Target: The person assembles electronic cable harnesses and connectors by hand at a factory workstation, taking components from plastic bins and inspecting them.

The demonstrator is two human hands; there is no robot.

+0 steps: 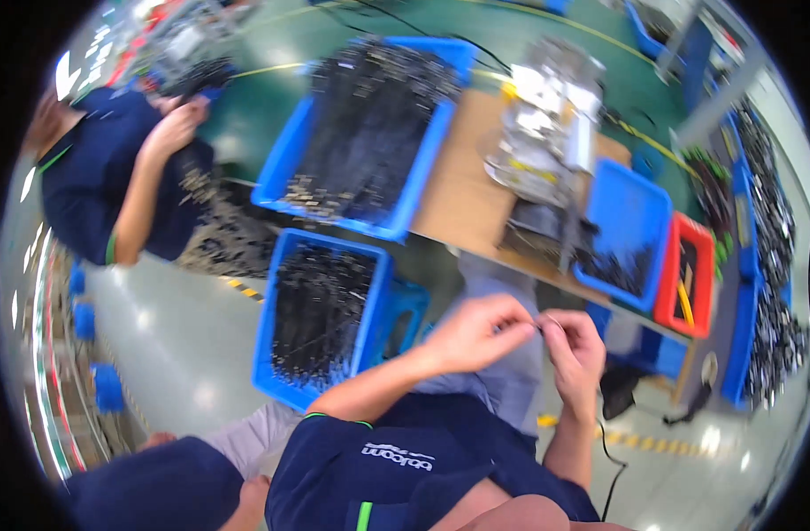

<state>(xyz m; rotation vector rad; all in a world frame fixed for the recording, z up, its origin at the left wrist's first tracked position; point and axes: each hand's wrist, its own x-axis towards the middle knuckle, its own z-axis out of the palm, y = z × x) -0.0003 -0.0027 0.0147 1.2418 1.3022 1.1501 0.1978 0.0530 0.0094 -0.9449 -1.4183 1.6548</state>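
Pinching a thin wire piece [546, 324] between left hand [477, 333] and right hand [575, 347].

A single head-worn fisheye view looks steeply down from above the person's own lap, close over the left hand [471, 332] and right hand [575, 350], which meet near the centre. The wide lens bends straight edges toward its dark round rim. It faces out past blue bins [321, 314] to the worktop [458, 190] farther off, with a seated co-worker [113, 177] at far left.
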